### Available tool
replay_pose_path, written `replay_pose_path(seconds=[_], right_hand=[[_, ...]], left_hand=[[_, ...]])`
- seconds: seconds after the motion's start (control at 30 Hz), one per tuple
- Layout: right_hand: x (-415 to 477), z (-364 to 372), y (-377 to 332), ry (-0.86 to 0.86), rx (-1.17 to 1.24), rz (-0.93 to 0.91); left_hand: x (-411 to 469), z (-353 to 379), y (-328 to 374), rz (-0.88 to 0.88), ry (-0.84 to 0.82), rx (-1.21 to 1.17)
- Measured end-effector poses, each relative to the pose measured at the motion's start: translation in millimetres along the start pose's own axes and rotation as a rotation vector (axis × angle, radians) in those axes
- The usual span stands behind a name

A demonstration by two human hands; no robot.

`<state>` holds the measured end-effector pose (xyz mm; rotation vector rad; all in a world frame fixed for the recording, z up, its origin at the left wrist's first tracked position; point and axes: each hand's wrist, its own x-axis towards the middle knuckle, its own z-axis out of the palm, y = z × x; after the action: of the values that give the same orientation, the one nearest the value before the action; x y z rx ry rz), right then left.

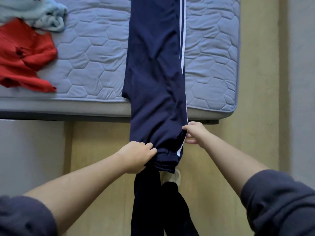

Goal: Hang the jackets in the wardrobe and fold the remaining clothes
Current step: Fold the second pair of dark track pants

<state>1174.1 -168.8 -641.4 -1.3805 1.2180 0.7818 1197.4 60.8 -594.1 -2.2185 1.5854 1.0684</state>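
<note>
Quilted pale-blue mattress [95,53] is lying ahead of the left hand [136,157] and right hand [194,132], hexagon stitching running across its top. Its grey side band [68,106] is facing the hands, with the rounded corner sitting ahead and right of the right hand. Dark bed base edge [95,117] is showing under that band, ahead of the left hand. Yellowish wood-look floor [255,116] is spreading beneath both hands and out to the right of the right hand. Grey flat surface [30,150] is sitting left of the left hand; cannot tell what it is. Grey strip [303,82] is running along far right of the right hand.
</note>
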Motion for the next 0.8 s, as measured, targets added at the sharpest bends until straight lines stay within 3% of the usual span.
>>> replay_pose_path(seconds=[0.07,0.13,0.23,0.3,0.37,0.4,0.47,0.57,0.67,0.8], right_hand=[[-16,0,4,-0.084,-0.050,0.014],[-29,4,14,-0.064,-0.275,-0.098],[-62,3,31,0.157,-0.746,-0.589],[-89,-4,41,-0.053,-0.859,-0.825],[-116,-9,53,-0.239,-1.028,-0.842],[-128,-11,57,-0.216,-1.132,-0.860],[-153,-16,53,0.023,-1.242,-0.947],[-201,-29,8,0.332,-0.994,-1.130],[-261,-55,-53,0.348,-0.710,-1.284],[-348,-85,-129,0.363,-0.623,-1.400]], left_hand=[[-6,-5,4,-0.048,0.039,-0.007],[-12,-12,7,-0.091,0.082,-0.033],[-22,-25,14,-0.157,0.147,-0.053],[-32,-35,20,-0.189,0.177,-0.070],[-46,-48,25,-0.216,0.207,-0.093],[-54,-57,27,-0.225,0.228,-0.103],[-72,-86,30,-0.227,0.286,-0.111],[-103,-151,30,-0.224,0.351,-0.098],[-143,-231,23,-0.250,0.449,-0.089],[-210,-337,13,-0.275,0.658,-0.185]])
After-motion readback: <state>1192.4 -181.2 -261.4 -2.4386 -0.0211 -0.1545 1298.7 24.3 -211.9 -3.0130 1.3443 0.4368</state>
